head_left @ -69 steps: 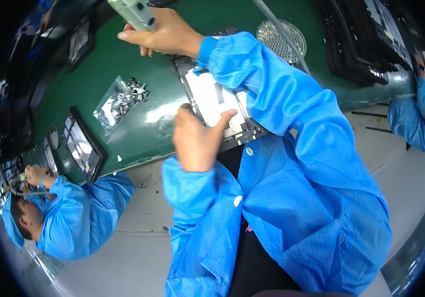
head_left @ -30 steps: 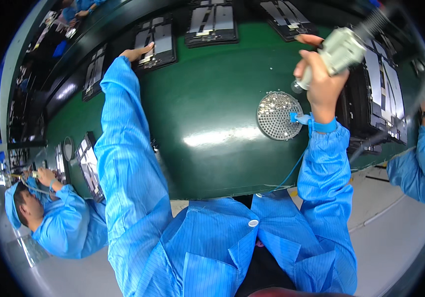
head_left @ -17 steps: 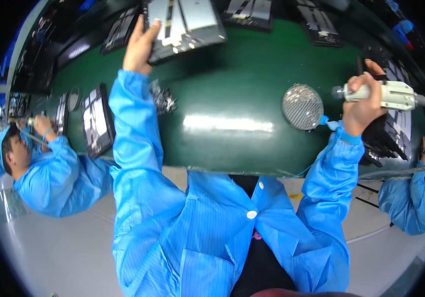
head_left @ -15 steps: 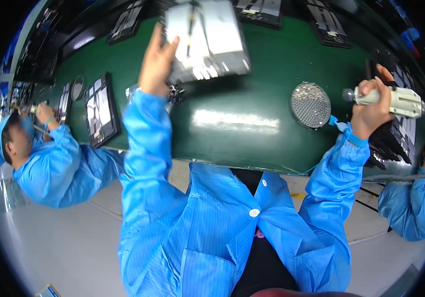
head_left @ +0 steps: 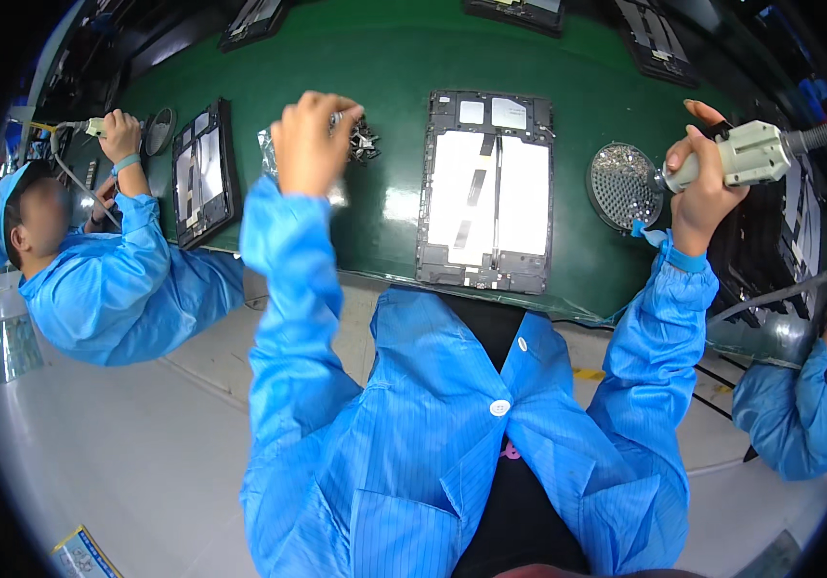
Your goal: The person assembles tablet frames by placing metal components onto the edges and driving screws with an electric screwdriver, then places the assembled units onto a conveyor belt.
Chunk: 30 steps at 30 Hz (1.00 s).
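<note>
An opened tablet (head_left: 440,193) with a black frame and white battery panels lies flat on the green table in front of me, between my hands. My left hand (head_left: 312,140) is off the tablet, beside a small heap of dark little parts (head_left: 366,144). Its fingers are bent, with thumb and forefinger apart, and nothing shows in them. In my right hand (head_left: 704,193) is a pale electric screwdriver (head_left: 755,154), held sideways. Its tip end is at the right rim of a round dimpled dish (head_left: 616,178) of small screws; whether it touches is unclear.
More opened tablets lie at the table's far edge (head_left: 659,43) and left (head_left: 203,178). Dark tablet parts (head_left: 770,260) are stacked right, past a grey cable (head_left: 789,294). A person in blue (head_left: 105,279) works on my left; another sleeve (head_left: 784,414) shows right.
The tablet, in my left hand before, now lies on the table. That hand has let go and is beside the heap. My right hand has brought the screwdriver left to the dish.
</note>
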### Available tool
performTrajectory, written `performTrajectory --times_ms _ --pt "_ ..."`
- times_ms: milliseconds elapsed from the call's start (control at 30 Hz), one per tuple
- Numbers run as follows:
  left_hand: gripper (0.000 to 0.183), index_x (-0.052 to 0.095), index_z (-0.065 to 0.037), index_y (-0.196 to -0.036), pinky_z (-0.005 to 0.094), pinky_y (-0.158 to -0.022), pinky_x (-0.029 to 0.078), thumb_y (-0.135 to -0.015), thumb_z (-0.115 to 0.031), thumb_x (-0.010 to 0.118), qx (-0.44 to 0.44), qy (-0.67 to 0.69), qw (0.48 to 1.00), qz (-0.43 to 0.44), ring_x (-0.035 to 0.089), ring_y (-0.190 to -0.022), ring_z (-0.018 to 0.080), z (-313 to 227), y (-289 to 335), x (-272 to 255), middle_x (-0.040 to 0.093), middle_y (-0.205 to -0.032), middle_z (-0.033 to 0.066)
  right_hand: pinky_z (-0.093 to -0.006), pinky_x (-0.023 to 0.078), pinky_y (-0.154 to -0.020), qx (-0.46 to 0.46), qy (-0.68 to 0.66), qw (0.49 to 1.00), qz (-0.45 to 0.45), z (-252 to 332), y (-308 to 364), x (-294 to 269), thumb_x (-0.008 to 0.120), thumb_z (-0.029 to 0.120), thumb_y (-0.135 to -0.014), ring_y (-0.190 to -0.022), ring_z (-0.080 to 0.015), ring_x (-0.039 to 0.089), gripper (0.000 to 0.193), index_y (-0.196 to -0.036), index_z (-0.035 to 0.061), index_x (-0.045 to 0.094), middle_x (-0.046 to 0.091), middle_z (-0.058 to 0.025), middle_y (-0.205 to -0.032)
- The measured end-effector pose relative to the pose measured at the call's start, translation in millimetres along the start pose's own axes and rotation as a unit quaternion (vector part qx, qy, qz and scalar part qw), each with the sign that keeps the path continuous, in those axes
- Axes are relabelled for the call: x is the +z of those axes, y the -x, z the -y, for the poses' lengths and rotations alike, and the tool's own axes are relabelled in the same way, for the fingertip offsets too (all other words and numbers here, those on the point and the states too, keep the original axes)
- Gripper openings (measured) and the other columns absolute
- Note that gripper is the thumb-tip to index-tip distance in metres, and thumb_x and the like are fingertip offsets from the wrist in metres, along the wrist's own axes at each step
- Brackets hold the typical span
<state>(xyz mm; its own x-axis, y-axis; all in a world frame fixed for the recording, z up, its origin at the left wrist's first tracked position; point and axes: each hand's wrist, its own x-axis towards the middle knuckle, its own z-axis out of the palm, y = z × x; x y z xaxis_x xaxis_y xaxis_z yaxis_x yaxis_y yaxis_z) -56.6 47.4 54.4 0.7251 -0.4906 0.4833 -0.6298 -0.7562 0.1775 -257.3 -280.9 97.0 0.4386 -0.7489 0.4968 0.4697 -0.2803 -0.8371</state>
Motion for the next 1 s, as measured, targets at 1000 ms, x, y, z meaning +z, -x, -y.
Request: performTrajectory --times_ms 1000 --pt "0.017 0.071 -0.002 -0.095 0.0286 -0.084 0.049 -0.085 -0.015 0.074 0.051 0.206 0.919 0.332 0.065 -0.090 0.0148 62 -65 -8 0.071 -0.091 0.0065 -0.0261 0.046 -0.050 0.014 -0.002 0.999 0.039 -7 4 -6 0.059 -0.007 -0.078 -0.051 -0.0129 0.056 0.016 -0.093 -0.0120 0.064 0.070 -0.0197 -0.096"
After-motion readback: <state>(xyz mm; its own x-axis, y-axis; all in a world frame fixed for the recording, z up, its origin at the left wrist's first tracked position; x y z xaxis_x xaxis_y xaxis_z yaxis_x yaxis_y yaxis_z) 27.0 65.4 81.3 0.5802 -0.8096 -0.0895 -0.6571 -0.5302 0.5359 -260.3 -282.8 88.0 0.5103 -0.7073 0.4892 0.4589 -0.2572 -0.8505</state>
